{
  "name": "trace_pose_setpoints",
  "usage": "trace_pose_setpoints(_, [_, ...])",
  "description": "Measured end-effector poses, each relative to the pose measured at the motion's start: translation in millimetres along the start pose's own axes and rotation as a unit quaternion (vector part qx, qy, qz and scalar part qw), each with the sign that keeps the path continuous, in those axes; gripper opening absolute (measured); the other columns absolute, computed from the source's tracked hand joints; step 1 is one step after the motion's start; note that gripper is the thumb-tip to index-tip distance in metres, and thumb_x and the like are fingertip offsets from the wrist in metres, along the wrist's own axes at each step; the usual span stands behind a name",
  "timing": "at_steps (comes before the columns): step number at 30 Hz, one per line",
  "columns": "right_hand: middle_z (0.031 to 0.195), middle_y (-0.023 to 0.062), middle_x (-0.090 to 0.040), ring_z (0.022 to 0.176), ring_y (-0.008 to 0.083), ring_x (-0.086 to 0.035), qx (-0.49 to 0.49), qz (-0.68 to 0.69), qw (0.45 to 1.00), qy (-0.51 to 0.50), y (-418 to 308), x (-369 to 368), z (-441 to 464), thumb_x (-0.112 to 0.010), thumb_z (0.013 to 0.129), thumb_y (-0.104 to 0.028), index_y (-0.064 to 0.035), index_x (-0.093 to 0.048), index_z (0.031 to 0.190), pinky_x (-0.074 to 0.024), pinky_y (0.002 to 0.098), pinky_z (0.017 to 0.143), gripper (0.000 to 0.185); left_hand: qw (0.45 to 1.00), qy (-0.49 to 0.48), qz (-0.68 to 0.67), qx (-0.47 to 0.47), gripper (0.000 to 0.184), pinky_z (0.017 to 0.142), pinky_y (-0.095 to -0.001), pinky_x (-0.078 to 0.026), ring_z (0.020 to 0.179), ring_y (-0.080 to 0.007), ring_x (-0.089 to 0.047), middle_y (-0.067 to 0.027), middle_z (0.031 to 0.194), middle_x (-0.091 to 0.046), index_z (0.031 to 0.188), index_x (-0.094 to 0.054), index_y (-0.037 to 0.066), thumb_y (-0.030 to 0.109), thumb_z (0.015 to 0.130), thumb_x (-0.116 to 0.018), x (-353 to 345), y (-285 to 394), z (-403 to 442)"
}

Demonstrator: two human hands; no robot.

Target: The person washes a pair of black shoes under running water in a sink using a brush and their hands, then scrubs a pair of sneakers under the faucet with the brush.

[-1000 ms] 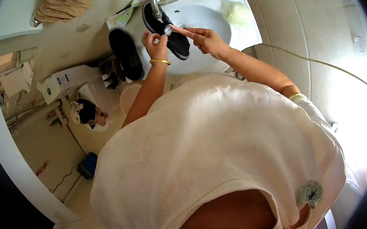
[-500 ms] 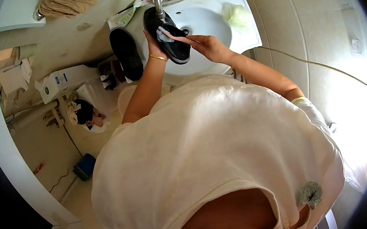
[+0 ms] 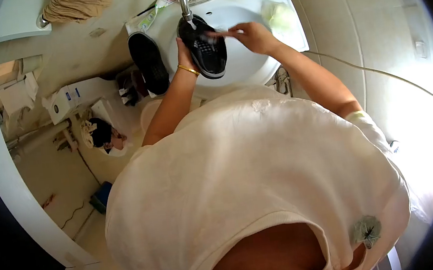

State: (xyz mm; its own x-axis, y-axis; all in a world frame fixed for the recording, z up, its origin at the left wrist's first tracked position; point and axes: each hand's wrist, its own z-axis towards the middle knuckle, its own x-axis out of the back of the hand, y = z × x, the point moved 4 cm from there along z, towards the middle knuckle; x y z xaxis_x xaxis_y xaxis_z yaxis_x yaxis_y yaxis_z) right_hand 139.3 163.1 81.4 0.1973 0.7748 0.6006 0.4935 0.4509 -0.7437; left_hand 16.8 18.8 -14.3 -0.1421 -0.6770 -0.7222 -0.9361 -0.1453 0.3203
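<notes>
Under the tap [image 3: 184, 1], a wet black slipper [image 3: 212, 63] is tilted over the white sink [image 3: 246, 18], with water running onto its upper end. My left hand [image 3: 185, 55] grips its left side, fingers partly hidden beneath it. In my right hand [image 3: 255, 37] is a pinkish toothbrush [image 3: 226, 33], pinched by the handle. The brush head rests at the slipper's inner surface and is blurred; a little whitish foam shows there. The matching black slipper [image 3: 149, 63] lies on the left rim of the sink.
A green-and-white tube [image 3: 149, 18] lies at the sink's back left corner. A pale yellow-green bag or cloth [image 3: 279, 16] sits on the right rim. Brown cloth [image 3: 76, 5] hangs at upper left. A white box [image 3: 73, 100] and a bin [image 3: 106, 138] stand below.
My left hand has turned the slipper more upright and shifted it slightly right. My right hand has moved up and right with the toothbrush. Much of the white foam inside has gone.
</notes>
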Motion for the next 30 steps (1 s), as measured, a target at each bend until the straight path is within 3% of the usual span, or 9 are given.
trace_pose_setpoints(1, [0.089, 0.0164, -0.065, 0.081, 0.0333, -0.061, -0.035, -0.021, 0.998, 0.044, -4.1, -1.3, 5.6, -0.051, 0.088, -0.035, -0.0077, -0.065, 0.1, -0.0485, 0.038, 0.073, 0.033, 1.0, 0.009, 0.015, -0.016, 0.079, 0.094, -0.0454, -0.04, 0.107, -0.031, -0.052, -0.0136, 0.119, -0.054, 0.126, -0.046, 0.01, 0.07, 0.084, -0.017, -2.3, -3.3, 2.3])
trace_pose_setpoints(3, [0.089, 0.016, -0.063, 0.081, 0.0359, -0.059, 0.078, -0.06, 0.993, 0.07, -15.0, -35.2, 4.8, -0.048, 0.089, -0.027, -0.0096, -0.061, 0.107, -0.0478, 0.0411, 0.072, 0.028, 0.997, 0.026, 0.047, -0.054, 0.078, 0.093, -0.0454, -0.041, 0.107, -0.0309, -0.053, -0.014, 0.118, -0.054, 0.126, -0.046, 0.01, 0.069, 0.084, -0.017, -7.7, -2.1, 10.9])
trace_pose_setpoints(8, [0.103, 0.0117, -0.061, 0.082, 0.0315, -0.06, 0.137, 0.044, 0.989, 0.016, -29.1, -2.4, -28.2, -0.047, 0.086, -0.014, -0.0236, -0.058, 0.113, -0.0492, 0.0386, 0.071, 0.03, 0.997, -0.012, 0.048, -0.05, 0.079, 0.095, -0.0451, -0.04, 0.109, -0.0305, -0.051, -0.0143, 0.122, -0.051, 0.128, -0.044, 0.009, 0.07, 0.083, -0.021, -5.5, 26.3, -11.7])
trace_pose_setpoints(11, [0.103, 0.0109, -0.061, 0.083, 0.0321, -0.06, 0.157, -0.092, 0.978, 0.1, -18.6, -32.7, 6.7, -0.047, 0.086, -0.016, -0.0229, -0.058, 0.113, -0.049, 0.0386, 0.071, 0.03, 0.991, -0.002, 0.103, -0.09, 0.078, 0.096, -0.0463, -0.038, 0.11, -0.0321, -0.05, -0.0139, 0.123, -0.051, 0.128, -0.044, 0.01, 0.07, 0.083, -0.024, -14.7, 12.0, 0.4])
trace_pose_setpoints(17, [0.099, 0.0218, -0.06, 0.087, 0.0324, -0.062, 0.201, 0.029, 0.977, 0.057, -12.4, -18.0, -29.5, -0.055, 0.085, -0.01, -0.0018, -0.056, 0.113, -0.0488, 0.0343, 0.072, 0.029, 0.991, 0.006, 0.08, -0.11, 0.078, 0.096, -0.0441, -0.038, 0.108, -0.0298, -0.052, -0.0124, 0.12, -0.053, 0.127, -0.044, 0.009, 0.07, 0.082, -0.028, -3.1, 44.1, 0.3])
trace_pose_setpoints(18, [0.098, 0.021, -0.061, 0.087, 0.0328, -0.061, 0.095, 0.022, 0.995, 0.009, -24.9, -7.3, -22.5, -0.054, 0.085, -0.01, -0.0023, -0.055, 0.114, -0.0491, 0.0353, 0.073, 0.03, 0.991, -0.015, 0.085, -0.099, 0.078, 0.096, -0.0441, -0.038, 0.108, -0.03, -0.052, -0.0121, 0.12, -0.053, 0.127, -0.044, 0.009, 0.071, 0.082, -0.028, -8.0, 39.4, -1.6])
trace_pose_setpoints(21, [0.101, 0.0209, -0.06, 0.09, 0.0324, -0.061, 0.097, -0.035, 0.988, 0.118, -40.6, -20.9, -4.3, -0.054, 0.085, -0.01, -0.0026, -0.055, 0.114, -0.0491, 0.0362, 0.075, 0.03, 0.992, -0.005, 0.103, -0.071, 0.079, 0.096, -0.0441, -0.039, 0.108, -0.0298, -0.053, -0.0118, 0.119, -0.054, 0.128, -0.043, 0.01, 0.072, 0.081, -0.027, -27.2, 22.8, 2.4])
trace_pose_setpoints(26, [0.106, 0.0219, -0.058, 0.094, 0.0334, -0.059, 0.179, -0.001, 0.983, 0.037, -16.8, -10.5, -33.6, -0.056, 0.084, -0.01, 0.0019, -0.055, 0.112, -0.0483, 0.0363, 0.08, 0.031, 0.995, -0.023, 0.073, -0.066, 0.076, 0.098, -0.0422, -0.037, 0.11, -0.0279, -0.051, -0.0109, 0.122, -0.053, 0.127, -0.044, 0.009, 0.069, 0.082, -0.03, -15.6, 42.9, -2.8])
trace_pose_setpoints(30, [0.102, 0.0149, -0.061, 0.092, 0.0335, -0.058, 0.172, -0.011, 0.97, 0.17, -15.7, -29.7, 4.6, -0.047, 0.089, -0.014, -0.0238, -0.051, 0.121, -0.0481, 0.0373, 0.077, 0.034, 0.994, -0.036, 0.081, -0.063, 0.078, 0.096, -0.0421, -0.039, 0.108, -0.0282, -0.052, -0.0115, 0.118, -0.055, 0.127, -0.044, 0.01, 0.071, 0.081, -0.031, -31.7, 22.1, 4.6])
